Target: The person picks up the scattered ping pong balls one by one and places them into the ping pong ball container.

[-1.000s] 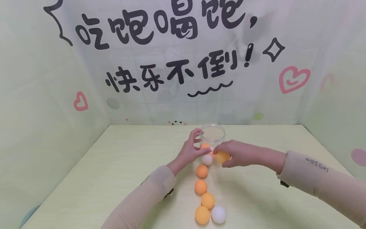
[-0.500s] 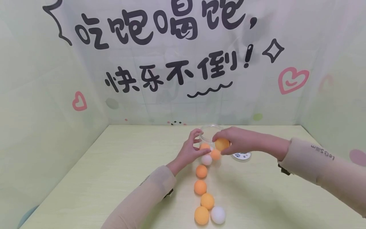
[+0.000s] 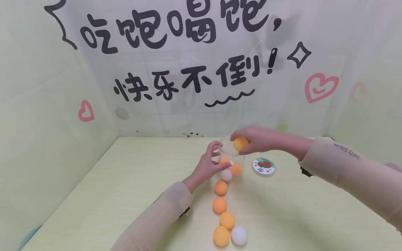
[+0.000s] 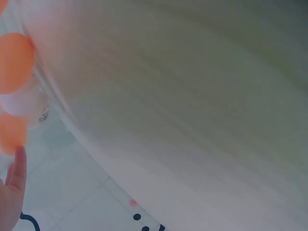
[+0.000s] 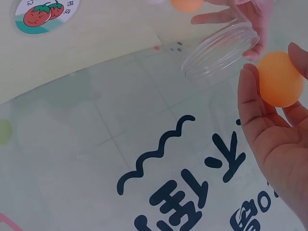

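Note:
My left hand [image 3: 208, 163] holds the left side of a clear plastic jar [image 3: 231, 153], thumb in front and fingers curved round its back. Through the wall show orange ping-pong balls [image 3: 236, 169] and a white one [image 3: 226, 175]. Over the jar's mouth, my right hand [image 3: 259, 138] pinches a yellow-orange ping-pong ball [image 3: 240, 143] between thumb and fingers. The right wrist view shows this ball [image 5: 280, 79] close to the jar rim [image 5: 221, 53]. Only the tip of a hand [image 4: 17, 178] appears in the left wrist view.
An uneven row of orange ping-pong balls [image 3: 219, 205] runs from the jar toward the near edge, ending beside a white ball [image 3: 239, 235]. Right of the jar lies a round lid [image 3: 263, 166] with a tomato picture. A printed cloth [image 3: 176, 115] stands behind the table.
My right hand has lifted the yellow-orange ball from beside the jar up to its mouth, uncovering the round lid. My left hand has stayed on the jar.

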A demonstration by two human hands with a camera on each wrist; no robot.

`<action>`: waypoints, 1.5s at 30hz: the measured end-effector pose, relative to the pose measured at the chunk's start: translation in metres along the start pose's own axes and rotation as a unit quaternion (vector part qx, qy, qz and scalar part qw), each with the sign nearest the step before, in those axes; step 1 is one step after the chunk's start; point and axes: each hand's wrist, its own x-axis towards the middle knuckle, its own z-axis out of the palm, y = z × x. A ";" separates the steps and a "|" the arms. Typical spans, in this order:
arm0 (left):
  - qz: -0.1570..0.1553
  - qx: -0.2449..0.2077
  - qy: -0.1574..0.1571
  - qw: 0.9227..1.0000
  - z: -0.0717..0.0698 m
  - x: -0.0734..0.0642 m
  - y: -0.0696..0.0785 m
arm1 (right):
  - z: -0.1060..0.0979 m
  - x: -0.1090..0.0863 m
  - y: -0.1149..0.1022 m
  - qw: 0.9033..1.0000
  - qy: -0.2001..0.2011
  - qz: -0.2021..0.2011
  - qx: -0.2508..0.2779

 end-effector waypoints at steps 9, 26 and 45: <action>0.008 0.003 0.006 1.000 0.000 0.000 0.000 | -0.004 0.015 0.004 0.999 -0.004 0.023 -0.041; 0.007 -0.001 0.004 1.000 0.000 0.001 -0.002 | 0.003 0.030 0.004 0.994 -0.057 0.054 -0.079; 0.015 -0.004 0.003 1.000 0.000 -0.001 0.001 | 0.012 -0.003 0.000 0.996 0.050 -0.010 -0.072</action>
